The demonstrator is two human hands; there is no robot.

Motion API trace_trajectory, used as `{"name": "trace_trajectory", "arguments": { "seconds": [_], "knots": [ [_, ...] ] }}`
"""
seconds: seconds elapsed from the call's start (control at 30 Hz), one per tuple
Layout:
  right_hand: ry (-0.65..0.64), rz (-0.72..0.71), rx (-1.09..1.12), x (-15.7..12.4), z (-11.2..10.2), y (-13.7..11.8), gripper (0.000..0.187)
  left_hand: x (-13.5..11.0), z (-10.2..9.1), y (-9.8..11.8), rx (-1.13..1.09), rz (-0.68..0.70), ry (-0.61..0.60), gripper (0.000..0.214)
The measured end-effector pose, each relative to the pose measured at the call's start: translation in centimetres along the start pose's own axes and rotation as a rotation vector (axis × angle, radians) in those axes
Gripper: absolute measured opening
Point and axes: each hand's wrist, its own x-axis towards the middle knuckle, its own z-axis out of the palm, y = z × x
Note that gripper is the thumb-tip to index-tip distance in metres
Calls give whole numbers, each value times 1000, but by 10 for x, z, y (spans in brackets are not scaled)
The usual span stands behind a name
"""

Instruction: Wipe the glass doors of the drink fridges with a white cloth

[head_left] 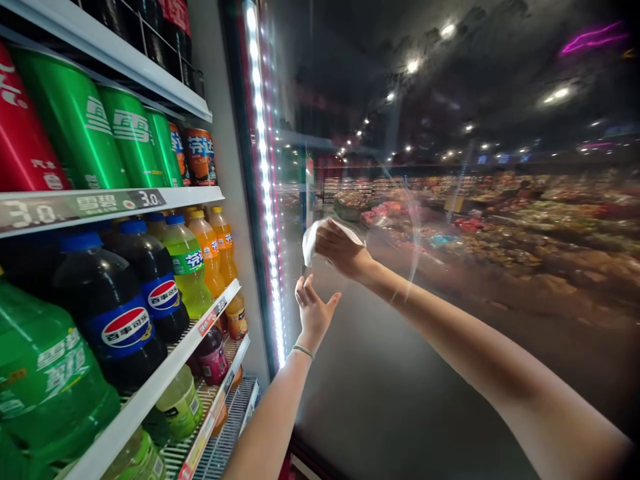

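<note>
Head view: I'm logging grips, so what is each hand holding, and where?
The right hand presses a white cloth against the glass door, fingers over its bunched middle. The left hand holds nothing.

green cans [100,130], cola btls [120,313], orange btls [213,250] on cooler shelves [200,196], price strip [80,204].

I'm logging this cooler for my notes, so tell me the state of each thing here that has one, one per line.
Glass door: swung open, smeared with streaks.
Cloth: bunched up, pressed against the glass.
Right hand: closed on the cloth.
Left hand: open, palm to the glass, holding nothing.
Light strip: lit.
Shelves: stocked with upright bottles and cans.
</note>
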Motion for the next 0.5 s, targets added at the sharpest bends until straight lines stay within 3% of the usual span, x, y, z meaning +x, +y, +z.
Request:
{"name": "trace_trajectory", "arguments": {
  "seconds": [0.07,0.17,0.27,0.33,0.43,0.5],
  "knots": [
    [-1,16,-19,-29,-10,-7,31,1,-3,0,-6,21,-10,84],
    [58,190,-92,-64,-21,-19,32,2,-7,1,-12,19,-32,86],
    [31,188,-131,-93,-29,-29,34,2,-10,2,-26,27,-82,90],
    [2,205,-158,-110,-36,-32,32,2,-13,4,-29,104,-108,90],
    [9,409,-236,-137,-46,-38,29,3,-16,11,-22,219,-132,88],
    [-4,432,-250,-155,-50,-43,29,5,-16,17,-15,253,-157,87]
  ]
}}
